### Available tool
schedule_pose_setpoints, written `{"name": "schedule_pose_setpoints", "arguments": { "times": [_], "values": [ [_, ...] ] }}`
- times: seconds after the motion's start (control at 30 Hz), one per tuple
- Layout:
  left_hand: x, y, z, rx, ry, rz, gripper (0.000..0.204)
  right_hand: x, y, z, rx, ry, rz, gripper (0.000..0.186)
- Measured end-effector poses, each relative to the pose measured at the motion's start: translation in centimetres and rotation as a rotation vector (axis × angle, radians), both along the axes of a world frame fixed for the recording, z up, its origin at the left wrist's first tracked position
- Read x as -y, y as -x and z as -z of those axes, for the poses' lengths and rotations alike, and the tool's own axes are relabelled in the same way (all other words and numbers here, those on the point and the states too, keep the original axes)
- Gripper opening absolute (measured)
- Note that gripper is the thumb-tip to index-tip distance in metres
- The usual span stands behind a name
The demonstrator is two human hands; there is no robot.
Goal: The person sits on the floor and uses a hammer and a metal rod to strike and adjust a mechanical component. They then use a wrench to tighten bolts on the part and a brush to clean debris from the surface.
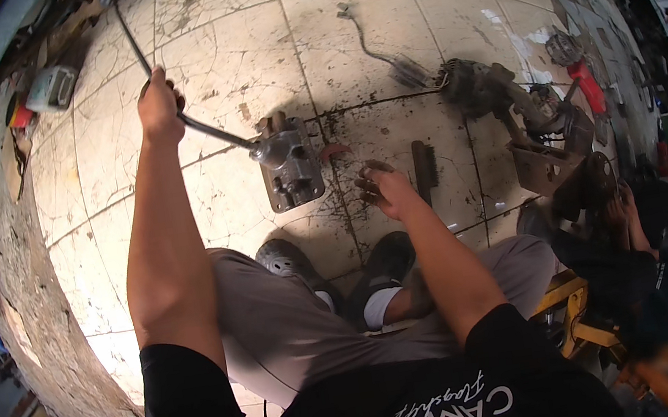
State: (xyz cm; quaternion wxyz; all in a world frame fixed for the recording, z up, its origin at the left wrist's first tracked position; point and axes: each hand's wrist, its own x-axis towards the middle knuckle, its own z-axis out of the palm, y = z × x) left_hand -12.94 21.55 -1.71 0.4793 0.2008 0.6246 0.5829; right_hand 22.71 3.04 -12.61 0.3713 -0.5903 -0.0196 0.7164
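Note:
My left hand (159, 109) is wrapped round a long dark gear lever (125, 24) with a round knob at its far end. The lever slants down to the right into a greasy metal housing (290, 163) with a flat flange, which rests on the tiled floor. My right hand (382, 189) hovers to the right of the housing, fingers loosely bent and apart, with nothing visible in them. Between that hand and the housing lies a small reddish curved piece (334, 151). A dark brush (426, 168) lies just right of my right hand.
Greasy machine parts (497, 92) with a trailing cable (366, 42) lie to the right, near a red-handled tool (587, 88). Another person's hands (626, 210) are at the lower right, by a yellow frame (575, 311). A whitish container (51, 89) stands far left.

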Motion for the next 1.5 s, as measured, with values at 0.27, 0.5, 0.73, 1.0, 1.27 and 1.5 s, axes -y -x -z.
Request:
{"name": "schedule_pose_setpoints", "arguments": {
  "times": [0.27, 0.5, 0.73, 1.0, 1.27, 1.5],
  "values": [
    [1.1, 2.0, 0.3, -0.128, 0.272, 0.138, 0.050, 4.3, -6.5, -3.7, 0.064, -0.071, 0.019, 0.032],
    [3.4, 1.7, 1.4, -0.509, 0.341, 0.250, 0.080, 6.5, -7.2, -9.3, 0.078, -0.195, 0.023, 0.026],
    [4.9, 0.1, 0.4, -0.652, 0.413, 0.306, 0.086, 7.5, -7.5, -15.6, 0.111, -0.344, 0.012, 0.021],
    [6.8, -5.1, -9.0, -0.724, -0.207, 0.351, 0.086, 4.0, -5.9, -16.2, 0.085, -0.435, 0.217, 0.021],
    [15.4, -15.7, -25.6, -0.628, -0.496, 0.936, 0.053, 4.2, -9.7, -1.2, 0.876, -0.004, -0.445, 0.055],
    [15.0, -15.7, -19.4, -0.609, -0.288, 1.030, 0.047, 5.4, -11.4, 1.6, 1.427, 0.027, -0.957, 0.064]
  ]
}}
